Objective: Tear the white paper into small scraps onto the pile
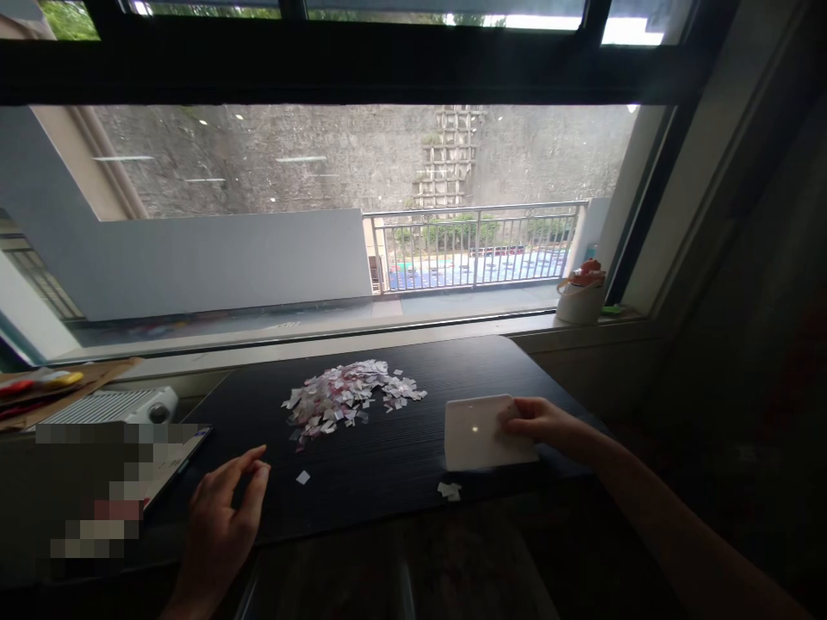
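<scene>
My right hand (546,424) is closed at the right side of a white, square, shallow tray (475,439), its thumb and fingers over the upper right corner. The tray is at the right of the black table (388,448). My left hand (226,512) hovers over the near left edge of the table, fingers loosely bent, with a small gap between thumb and forefinger and nothing visible there. Just right of it lies a single small white square piece (303,477). Farther back is a heap of small white and pinkish squares (345,392). A few white pieces (450,492) lie in front of the tray.
On the far left are a white ridged appliance (122,405), a brown sheet (96,379) with red and yellow items, and a flat dark-edged object (177,465), partly blurred out. A white jug with an orange top (581,293) stands on the windowsill (388,336) at the back.
</scene>
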Demonstrator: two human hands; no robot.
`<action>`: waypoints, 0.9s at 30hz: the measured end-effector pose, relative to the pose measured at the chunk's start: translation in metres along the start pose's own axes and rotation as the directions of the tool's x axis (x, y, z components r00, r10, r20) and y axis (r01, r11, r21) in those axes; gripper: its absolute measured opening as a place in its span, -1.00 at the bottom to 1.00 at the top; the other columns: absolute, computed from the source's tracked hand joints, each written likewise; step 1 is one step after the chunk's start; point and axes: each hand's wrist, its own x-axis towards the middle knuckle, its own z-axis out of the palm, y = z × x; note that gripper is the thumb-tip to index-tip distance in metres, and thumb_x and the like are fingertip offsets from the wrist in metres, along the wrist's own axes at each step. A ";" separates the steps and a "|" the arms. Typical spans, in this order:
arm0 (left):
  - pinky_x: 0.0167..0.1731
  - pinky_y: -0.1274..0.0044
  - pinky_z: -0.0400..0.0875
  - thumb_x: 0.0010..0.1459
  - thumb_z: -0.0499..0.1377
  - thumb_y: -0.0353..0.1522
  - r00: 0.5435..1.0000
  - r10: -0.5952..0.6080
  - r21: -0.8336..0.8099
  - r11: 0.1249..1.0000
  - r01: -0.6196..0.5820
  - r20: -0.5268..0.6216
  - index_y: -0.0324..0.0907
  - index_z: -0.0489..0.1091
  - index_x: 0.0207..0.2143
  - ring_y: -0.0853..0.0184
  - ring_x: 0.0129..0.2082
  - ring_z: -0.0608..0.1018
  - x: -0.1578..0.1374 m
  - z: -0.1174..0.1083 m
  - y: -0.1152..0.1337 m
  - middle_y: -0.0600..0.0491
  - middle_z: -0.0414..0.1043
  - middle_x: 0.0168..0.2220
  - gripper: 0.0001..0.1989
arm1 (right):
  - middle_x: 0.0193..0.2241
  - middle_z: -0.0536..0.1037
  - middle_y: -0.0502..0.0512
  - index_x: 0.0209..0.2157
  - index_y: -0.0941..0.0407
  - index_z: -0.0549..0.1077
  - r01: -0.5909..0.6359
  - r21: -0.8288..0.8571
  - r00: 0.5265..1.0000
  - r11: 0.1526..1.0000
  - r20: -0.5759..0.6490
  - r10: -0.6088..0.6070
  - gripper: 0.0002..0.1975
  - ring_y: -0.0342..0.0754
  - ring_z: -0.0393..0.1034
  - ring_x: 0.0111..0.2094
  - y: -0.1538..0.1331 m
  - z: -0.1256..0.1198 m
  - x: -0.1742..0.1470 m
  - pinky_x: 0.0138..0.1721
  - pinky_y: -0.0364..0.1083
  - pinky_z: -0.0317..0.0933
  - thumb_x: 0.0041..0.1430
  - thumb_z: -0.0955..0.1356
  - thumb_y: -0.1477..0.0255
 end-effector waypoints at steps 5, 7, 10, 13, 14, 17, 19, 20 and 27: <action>0.02 0.24 0.26 0.02 0.02 -0.09 1.000 -0.021 0.009 1.000 0.021 0.008 -0.08 0.39 -0.23 0.13 -0.15 0.48 0.000 0.000 0.001 -0.01 0.50 -0.26 -0.64 | -0.41 0.63 0.05 -0.40 0.17 0.55 -0.034 -0.018 0.996 0.999 0.085 0.035 -0.73 -0.03 0.51 -0.37 0.005 0.000 -0.001 -0.28 -0.10 0.33 -0.24 0.50 0.39; 0.03 0.23 0.25 0.03 0.02 -0.10 1.000 -0.023 0.010 1.000 0.023 0.013 -0.08 0.39 -0.24 0.12 -0.15 0.48 0.000 -0.001 0.002 -0.02 0.50 -0.27 -0.65 | -0.40 0.63 0.06 -0.39 0.18 0.55 -0.028 -0.027 0.992 0.999 0.120 0.031 -0.74 -0.03 0.51 -0.37 0.006 -0.001 -0.004 -0.27 -0.09 0.34 -0.21 0.50 0.37; 0.02 0.22 0.26 0.02 0.02 -0.10 1.000 -0.024 0.012 1.000 0.023 0.009 -0.08 0.39 -0.23 0.11 -0.15 0.48 0.000 -0.002 0.004 -0.02 0.50 -0.27 -0.64 | -0.39 0.64 0.06 -0.36 0.17 0.56 -0.023 -0.023 0.988 0.999 0.153 0.026 -0.72 -0.02 0.52 -0.35 0.004 -0.003 -0.008 -0.25 -0.08 0.34 -0.19 0.50 0.37; 0.03 0.22 0.25 0.02 0.02 -0.09 1.000 -0.021 0.013 1.000 0.021 0.009 -0.07 0.39 -0.23 0.11 -0.15 0.48 0.000 -0.002 0.004 -0.02 0.50 -0.27 -0.64 | -0.39 0.64 0.06 -0.33 0.17 0.56 -0.022 -0.009 0.985 1.000 0.172 0.023 -0.69 -0.01 0.52 -0.33 0.002 -0.005 -0.010 -0.26 -0.09 0.34 -0.19 0.50 0.36; 0.03 0.21 0.25 0.02 0.02 -0.10 1.000 -0.022 0.013 1.000 0.022 0.010 -0.08 0.39 -0.23 0.11 -0.15 0.48 0.000 -0.002 0.004 -0.02 0.50 -0.27 -0.64 | -0.39 0.64 0.06 -0.33 0.17 0.56 -0.021 -0.003 0.985 1.000 0.171 0.021 -0.69 -0.02 0.52 -0.33 0.002 -0.005 -0.010 -0.26 -0.10 0.34 -0.19 0.50 0.36; 0.01 0.22 0.26 0.03 0.01 -0.10 1.000 -0.022 0.002 1.000 0.022 0.016 -0.10 0.40 -0.23 0.11 -0.16 0.48 0.000 -0.001 0.003 -0.04 0.50 -0.27 -0.63 | -0.39 0.64 0.06 -0.36 0.17 0.56 -0.026 0.017 0.990 1.000 0.137 0.023 -0.70 -0.04 0.52 -0.35 0.004 -0.005 -0.008 -0.28 -0.11 0.33 -0.21 0.51 0.36; 0.00 0.23 0.27 0.02 0.02 -0.09 1.000 -0.015 -0.002 1.000 0.015 0.007 -0.10 0.40 -0.23 0.11 -0.16 0.48 0.000 0.000 0.001 -0.04 0.50 -0.28 -0.62 | -0.40 0.63 0.06 -0.38 0.17 0.56 -0.027 0.030 0.994 0.999 0.103 0.024 -0.69 -0.04 0.52 -0.37 0.005 -0.001 -0.006 -0.28 -0.10 0.33 -0.24 0.53 0.35; -0.01 0.23 0.28 0.03 0.02 -0.09 1.000 -0.009 -0.001 1.000 0.009 0.001 -0.11 0.40 -0.23 0.11 -0.17 0.49 0.000 0.000 0.000 -0.04 0.50 -0.29 -0.62 | -0.41 0.63 0.06 -0.38 0.17 0.56 -0.022 0.039 0.996 0.999 0.091 0.018 -0.68 -0.03 0.52 -0.37 0.004 0.003 -0.004 -0.27 -0.08 0.33 -0.26 0.53 0.35; 0.00 0.23 0.28 0.08 0.01 -0.15 1.000 0.006 -0.008 1.000 -0.006 -0.026 -0.14 0.43 -0.21 0.16 -0.19 0.51 -0.002 0.003 0.001 -0.03 0.52 -0.29 -0.65 | -0.42 0.61 0.07 -0.39 0.16 0.52 0.218 0.046 0.968 0.975 0.116 -0.222 -0.67 -0.01 0.49 -0.39 -0.014 0.090 0.028 -0.34 -0.06 0.33 -0.22 0.51 0.28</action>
